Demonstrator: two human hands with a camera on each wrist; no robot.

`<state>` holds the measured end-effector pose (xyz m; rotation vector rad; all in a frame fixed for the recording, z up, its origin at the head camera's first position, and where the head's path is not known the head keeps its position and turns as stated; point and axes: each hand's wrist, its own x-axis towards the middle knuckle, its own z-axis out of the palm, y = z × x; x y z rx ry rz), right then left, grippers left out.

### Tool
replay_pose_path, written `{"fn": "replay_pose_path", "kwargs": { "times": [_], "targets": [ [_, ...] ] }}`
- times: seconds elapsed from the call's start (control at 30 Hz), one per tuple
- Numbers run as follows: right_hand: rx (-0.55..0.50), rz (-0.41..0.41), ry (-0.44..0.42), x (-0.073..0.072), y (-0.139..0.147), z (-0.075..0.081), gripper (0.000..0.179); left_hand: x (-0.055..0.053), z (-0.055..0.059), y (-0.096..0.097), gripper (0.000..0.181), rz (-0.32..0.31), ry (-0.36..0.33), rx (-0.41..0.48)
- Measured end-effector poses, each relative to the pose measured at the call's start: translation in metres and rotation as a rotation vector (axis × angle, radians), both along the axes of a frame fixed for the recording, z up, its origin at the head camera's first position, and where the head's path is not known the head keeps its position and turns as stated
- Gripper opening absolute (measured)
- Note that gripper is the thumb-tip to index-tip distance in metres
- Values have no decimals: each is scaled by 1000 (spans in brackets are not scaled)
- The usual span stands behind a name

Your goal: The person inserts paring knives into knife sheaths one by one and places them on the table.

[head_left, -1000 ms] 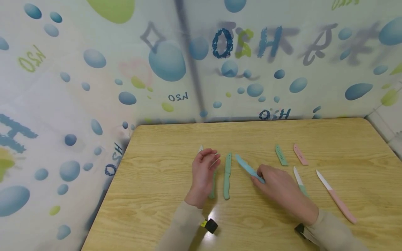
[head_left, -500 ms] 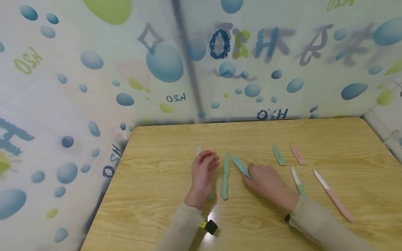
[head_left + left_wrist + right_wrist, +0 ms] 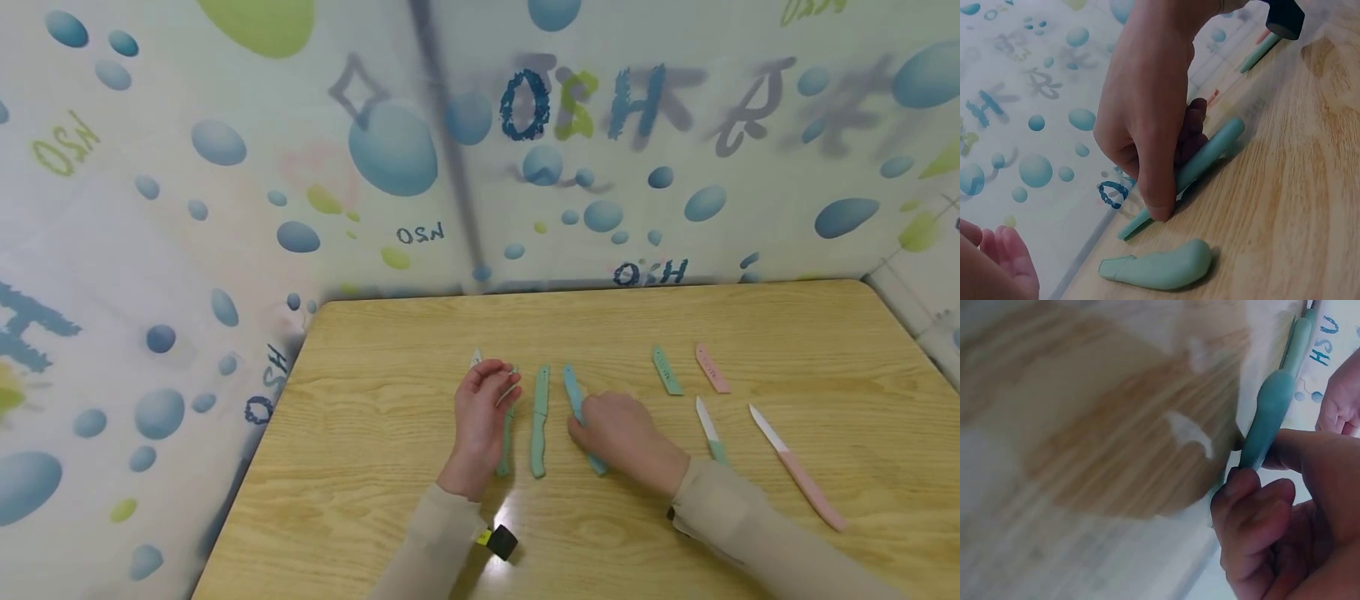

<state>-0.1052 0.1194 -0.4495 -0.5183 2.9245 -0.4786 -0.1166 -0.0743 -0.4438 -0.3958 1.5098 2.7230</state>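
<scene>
My right hand (image 3: 618, 437) grips a blue knife (image 3: 573, 387) whose blade end is covered in a matching blue sheath. The blue knife lies slightly tilted on the table, to the right of a sheathed green knife (image 3: 540, 421). My left hand (image 3: 480, 429) stays over another green knife (image 3: 505, 446) and partly hides it. Its fingers are loosely bent, with nothing seen between them. A white blade tip (image 3: 476, 357) shows beyond the left hand; the rest of that knife is hidden. In the left wrist view, a green knife (image 3: 1160, 272) lies below the right hand (image 3: 1147, 112).
On the right of the wooden table (image 3: 375, 400) lie a bare-bladed green knife (image 3: 708, 429), partly behind the right arm, and a bare-bladed pink knife (image 3: 797, 467). Beyond them are a green sheath (image 3: 667, 372) and a pink sheath (image 3: 712, 368). A patterned wall (image 3: 480, 192) borders the far edge.
My right hand has moved left with the blue knife and turned it from a slant to nearly parallel with the green knives. My left hand has hardly moved.
</scene>
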Motion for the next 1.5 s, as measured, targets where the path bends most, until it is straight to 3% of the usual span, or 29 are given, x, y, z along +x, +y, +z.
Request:
{"fn": "replay_pose_path", "kwargs": {
  "times": [0.4,0.6,0.73,0.97,1.5],
  "targets": [
    [-49,-13,-19,1,4,2,49,0,-1,-2,18,11,-5,5],
    [-51,-110,-32,-3,27,16,30,-1,0,-6,16,18,-3,6],
    [-61,-146,2,-10,51,21,29,-1,-1,-9,16,28,-4,6],
    [-75,-164,127,-23,91,15,37,-2,0,-13,15,51,4,28],
    [-15,-177,125,-37,112,4,31,-2,2,-21,14,45,-13,-43]
  ]
}}
